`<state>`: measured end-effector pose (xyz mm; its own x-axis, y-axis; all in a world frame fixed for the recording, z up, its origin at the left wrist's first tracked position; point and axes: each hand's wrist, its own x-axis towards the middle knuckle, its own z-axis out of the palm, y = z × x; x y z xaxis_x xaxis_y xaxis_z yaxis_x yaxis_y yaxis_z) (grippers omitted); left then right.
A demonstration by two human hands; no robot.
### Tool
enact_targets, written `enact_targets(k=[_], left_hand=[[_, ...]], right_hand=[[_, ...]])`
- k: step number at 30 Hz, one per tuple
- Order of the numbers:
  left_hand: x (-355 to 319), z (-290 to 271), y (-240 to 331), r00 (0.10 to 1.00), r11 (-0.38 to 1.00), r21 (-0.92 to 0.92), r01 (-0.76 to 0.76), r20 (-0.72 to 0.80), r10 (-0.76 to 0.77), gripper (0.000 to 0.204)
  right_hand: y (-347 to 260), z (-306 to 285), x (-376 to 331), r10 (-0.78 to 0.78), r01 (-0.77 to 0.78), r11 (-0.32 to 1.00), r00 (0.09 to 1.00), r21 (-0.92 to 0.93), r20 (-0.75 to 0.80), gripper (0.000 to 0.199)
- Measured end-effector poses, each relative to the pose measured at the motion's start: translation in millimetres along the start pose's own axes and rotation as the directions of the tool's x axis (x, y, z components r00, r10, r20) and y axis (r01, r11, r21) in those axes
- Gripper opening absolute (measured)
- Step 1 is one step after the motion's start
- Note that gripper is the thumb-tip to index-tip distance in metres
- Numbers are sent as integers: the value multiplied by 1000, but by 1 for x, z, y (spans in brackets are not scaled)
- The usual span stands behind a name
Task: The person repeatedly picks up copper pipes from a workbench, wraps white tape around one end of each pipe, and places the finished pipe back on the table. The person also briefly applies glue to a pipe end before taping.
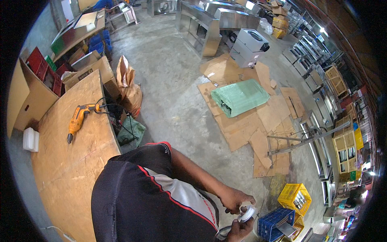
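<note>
My left hand and my right hand are close together at the lower middle, both closed on a small white roll that looks like tape. The left hand grips its upper side, with the left arm bent in front of my dark shirt. From below, the right hand's fingers press against the roll's lower edge. Part of the roll is hidden by the fingers, and the right forearm is mostly out of sight.
An orange power drill lies on the wooden table at left. A green-wrapped package rests on flattened cardboard. Blue and yellow crates stand right of my hands, near a metal frame.
</note>
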<state>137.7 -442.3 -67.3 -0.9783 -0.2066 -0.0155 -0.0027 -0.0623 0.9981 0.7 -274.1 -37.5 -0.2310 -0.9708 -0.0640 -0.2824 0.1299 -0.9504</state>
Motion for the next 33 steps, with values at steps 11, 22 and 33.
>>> enact_targets(k=[11, 22, 33], left_hand=[[-10, -29, 28, 984, 998, 54, 10, -179, 0, 46], [-19, -23, 51, 993, 987, -126, 95, 81, -85, 57], [-19, -2, 40, 994, 999, 14, 43, 99, -44, 77]], right_hand=[[-49, 33, 3, 93, -131, 978, 971, -165, -220, 48], [-25, 23, 1, -101, 50, 967, 975, -250, -197, 44], [-28, 11, -8, -128, 144, 989, 947, 32, -296, 37]])
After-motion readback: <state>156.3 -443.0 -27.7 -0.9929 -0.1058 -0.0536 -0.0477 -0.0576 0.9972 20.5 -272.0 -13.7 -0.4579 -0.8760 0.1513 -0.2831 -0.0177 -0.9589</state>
